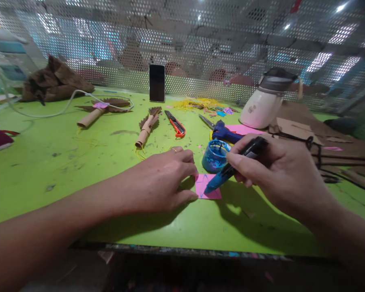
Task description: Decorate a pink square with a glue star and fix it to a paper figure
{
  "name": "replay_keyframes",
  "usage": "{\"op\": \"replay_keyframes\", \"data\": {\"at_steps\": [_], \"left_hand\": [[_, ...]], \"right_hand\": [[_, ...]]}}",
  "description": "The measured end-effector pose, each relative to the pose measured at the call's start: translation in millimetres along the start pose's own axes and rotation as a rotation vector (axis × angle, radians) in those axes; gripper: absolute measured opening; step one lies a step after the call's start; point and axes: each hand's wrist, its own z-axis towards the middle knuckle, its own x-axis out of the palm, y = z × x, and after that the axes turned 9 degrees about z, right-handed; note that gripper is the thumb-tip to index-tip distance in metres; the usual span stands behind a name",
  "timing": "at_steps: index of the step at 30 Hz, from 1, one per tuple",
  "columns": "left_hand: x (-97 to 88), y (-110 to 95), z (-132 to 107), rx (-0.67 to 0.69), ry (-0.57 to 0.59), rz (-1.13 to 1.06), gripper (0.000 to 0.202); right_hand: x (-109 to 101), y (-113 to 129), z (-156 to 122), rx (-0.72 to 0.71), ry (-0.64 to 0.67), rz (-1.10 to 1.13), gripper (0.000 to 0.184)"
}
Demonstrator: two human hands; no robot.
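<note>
A small pink piece of paper [213,193] lies flat on the table, with blue lines drawn on it. At its left edge, my left hand [170,178] holds it down with thumb and fingertips. My right hand [280,174] is closed around a marker [228,172] with a black upper part and a blue-coated lower end. The marker slants down to the left, its tip at the paper. Just behind the paper stands an open jar [214,157] smeared with blue. Beyond the jar lies a dark blue glue gun [224,132], partly hidden by my right hand.
An orange utility knife [175,124], two brown paper rolls [146,132] with yellow strands, and a pile of yellow shreds [197,104] lie farther back. A phone [157,83] stands upright near the mesh. A white jug [263,103] and brown sheets occupy the right. The table's front edge [182,250] is close.
</note>
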Motion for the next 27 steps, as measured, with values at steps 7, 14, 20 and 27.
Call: {"op": "replay_keyframes", "data": {"at_steps": [7,14,20,27], "left_hand": [[-0.3,0.9,-0.1,0.003,0.007,-0.002,0.021],[0.5,1.4,0.2,0.012,-0.008,-0.023,0.02],[0.0,0.0,-0.7,0.003,0.003,-0.003,0.02],[-0.3,-0.7,-1.5,-0.015,-0.004,-0.003,0.02]], "right_hand": [[4.1,4.2,-0.4,-0.014,0.018,0.004,0.013],[4.4,3.0,-0.4,0.015,0.024,-0.015,0.014],[2.1,-2.5,0.8,0.044,-0.02,-0.06,0.017],[-2.3,-7.1,4.4,0.05,-0.051,-0.117,0.02]]}}
